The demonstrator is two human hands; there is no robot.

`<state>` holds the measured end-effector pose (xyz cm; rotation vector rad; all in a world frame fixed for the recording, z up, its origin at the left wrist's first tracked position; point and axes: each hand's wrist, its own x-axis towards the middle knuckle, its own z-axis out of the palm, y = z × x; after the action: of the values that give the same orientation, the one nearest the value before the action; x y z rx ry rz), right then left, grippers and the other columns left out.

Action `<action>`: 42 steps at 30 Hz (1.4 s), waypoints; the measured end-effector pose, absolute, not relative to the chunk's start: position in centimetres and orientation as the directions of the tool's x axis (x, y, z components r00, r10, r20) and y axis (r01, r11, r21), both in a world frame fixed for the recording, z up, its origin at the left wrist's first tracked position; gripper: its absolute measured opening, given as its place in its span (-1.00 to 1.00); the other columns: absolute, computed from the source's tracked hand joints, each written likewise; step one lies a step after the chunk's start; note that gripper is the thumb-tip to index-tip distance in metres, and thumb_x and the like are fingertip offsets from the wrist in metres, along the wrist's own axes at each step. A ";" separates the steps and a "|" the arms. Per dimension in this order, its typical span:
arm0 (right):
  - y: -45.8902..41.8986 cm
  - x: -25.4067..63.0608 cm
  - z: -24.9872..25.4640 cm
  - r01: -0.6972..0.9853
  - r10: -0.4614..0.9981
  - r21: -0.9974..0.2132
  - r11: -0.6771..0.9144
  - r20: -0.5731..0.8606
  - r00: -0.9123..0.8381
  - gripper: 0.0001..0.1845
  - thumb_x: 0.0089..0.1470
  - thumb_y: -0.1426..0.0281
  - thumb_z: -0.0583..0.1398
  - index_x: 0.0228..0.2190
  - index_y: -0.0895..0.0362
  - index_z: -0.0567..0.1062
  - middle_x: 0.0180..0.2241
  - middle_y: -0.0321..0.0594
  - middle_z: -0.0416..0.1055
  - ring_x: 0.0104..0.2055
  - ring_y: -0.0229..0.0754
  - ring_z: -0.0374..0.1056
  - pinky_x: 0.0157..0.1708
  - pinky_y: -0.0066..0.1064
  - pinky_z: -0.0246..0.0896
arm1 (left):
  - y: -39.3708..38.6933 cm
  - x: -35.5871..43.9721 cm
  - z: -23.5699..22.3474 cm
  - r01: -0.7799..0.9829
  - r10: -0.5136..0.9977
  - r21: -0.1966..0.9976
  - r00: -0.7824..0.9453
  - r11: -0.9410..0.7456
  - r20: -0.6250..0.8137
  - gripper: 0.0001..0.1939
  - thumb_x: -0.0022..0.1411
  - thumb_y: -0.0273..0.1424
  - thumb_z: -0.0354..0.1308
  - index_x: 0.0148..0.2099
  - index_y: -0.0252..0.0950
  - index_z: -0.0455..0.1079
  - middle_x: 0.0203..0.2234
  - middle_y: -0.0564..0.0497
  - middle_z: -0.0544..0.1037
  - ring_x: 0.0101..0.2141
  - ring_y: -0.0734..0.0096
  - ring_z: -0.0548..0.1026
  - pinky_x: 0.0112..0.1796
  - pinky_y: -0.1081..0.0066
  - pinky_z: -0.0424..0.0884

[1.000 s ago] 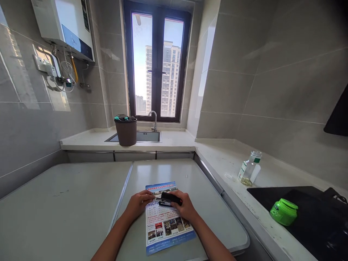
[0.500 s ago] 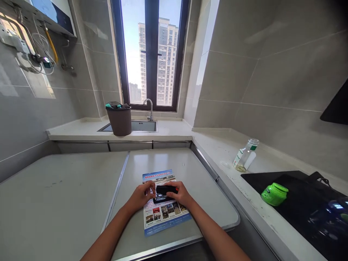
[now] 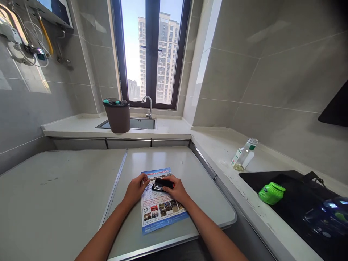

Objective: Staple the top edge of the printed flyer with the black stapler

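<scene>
A printed flyer (image 3: 160,210) with a blue border lies flat on the grey folding table (image 3: 81,195). My right hand (image 3: 175,191) is closed around a small black stapler (image 3: 162,184) held low over the flyer's upper part. My left hand (image 3: 135,189) rests on the flyer's left edge beside the stapler, fingers curled, with its fingertips near the stapler's left end. Whether the left fingers pinch the stapler or only the paper is hard to tell.
A counter runs behind and to the right, with a sink (image 3: 136,124), tap (image 3: 148,105) and brown bucket (image 3: 118,115) under the window. On the right stand a small glass jar (image 3: 243,156), a green jar (image 3: 271,193) on a black hob (image 3: 299,206).
The view has dropped and shifted slightly, so the table sits lower in frame. Both hands and the stapler have moved a little up the flyer, and the left hand has slid to its left edge.
</scene>
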<state>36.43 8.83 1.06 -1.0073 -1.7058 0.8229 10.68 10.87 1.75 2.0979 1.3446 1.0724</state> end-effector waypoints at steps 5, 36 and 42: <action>8.9 36.3 0.8 0.334 0.914 -0.852 0.403 0.355 -0.198 -0.58 -0.02 0.29 0.43 -0.07 0.01 0.63 -0.11 -0.19 0.57 -0.03 0.00 0.48 0.06 -0.12 0.37 | 11.3 10.0 1.2 0.641 0.925 0.673 0.176 -0.368 0.338 -0.73 0.42 -0.12 0.04 -0.23 -0.19 0.32 -0.44 0.10 0.50 -0.46 0.36 0.43 -0.33 0.37 0.32; 9.9 40.6 0.3 0.836 0.887 -0.499 0.229 0.462 0.033 -0.49 0.18 0.54 0.09 0.11 -0.03 0.51 -0.01 -0.12 0.48 0.07 0.05 0.27 0.09 -0.07 -0.05 | 13.0 8.6 1.0 0.436 0.844 0.731 0.153 -0.525 0.515 -0.61 0.23 -0.56 -0.02 -0.13 -0.23 0.63 -0.10 -0.08 0.58 -0.04 0.22 0.53 0.05 0.17 0.46; 9.0 39.9 1.4 0.801 0.880 -0.517 0.301 0.475 -0.024 -0.65 0.24 0.42 0.11 0.00 -0.01 0.54 -0.02 -0.16 0.52 0.04 0.03 0.29 0.08 -0.11 -0.05 | 13.4 8.9 0.4 0.512 0.866 0.709 0.165 -0.484 0.472 -0.65 0.23 -0.50 0.03 -0.10 -0.22 0.62 -0.10 -0.08 0.60 -0.05 0.18 0.54 0.01 0.17 0.49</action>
<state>39.90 8.95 1.36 -1.5066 -1.8262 0.1341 8.91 13.36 0.37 2.0619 1.3084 1.2478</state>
